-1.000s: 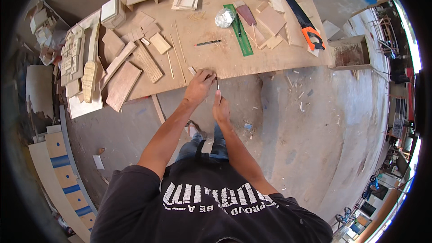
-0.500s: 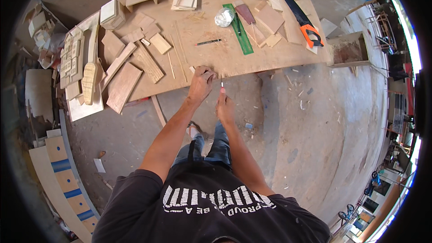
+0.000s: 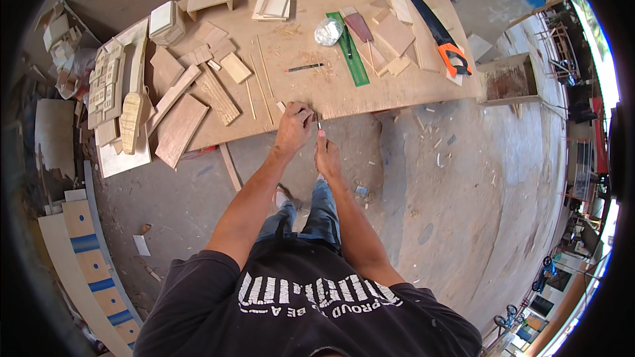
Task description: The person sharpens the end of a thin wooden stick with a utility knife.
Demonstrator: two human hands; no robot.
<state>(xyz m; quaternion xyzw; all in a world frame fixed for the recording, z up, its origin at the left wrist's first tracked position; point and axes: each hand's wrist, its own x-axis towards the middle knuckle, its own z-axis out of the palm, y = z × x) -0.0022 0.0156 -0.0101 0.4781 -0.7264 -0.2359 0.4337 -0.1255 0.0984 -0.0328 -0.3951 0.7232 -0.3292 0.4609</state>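
At the near edge of the plywood table (image 3: 350, 101), my left hand (image 3: 294, 131) has its fingers closed on a small wooden piece (image 3: 311, 117), mostly hidden by them. My right hand (image 3: 327, 157), just below and right of it, grips a thin tool with a pink handle (image 3: 321, 134); its metal tip meets the small piece. Left of my hands lie thin wooden sticks (image 3: 261, 86) and assorted boards (image 3: 182, 130). A pencil (image 3: 303, 67) lies above them.
A handsaw with orange handle (image 3: 453, 59), green ruler (image 3: 357, 73), silver round item (image 3: 328, 32) and wood offcuts (image 3: 394, 33) lie on the table. A stepped wooden model (image 3: 106, 86) sits at left. An open box (image 3: 508, 80) stands at right; scraps litter the floor (image 3: 436, 178).
My right hand moved slightly right and down half a second ago, and is now back left against the piece in my left hand. My left hand stays at the table's edge.
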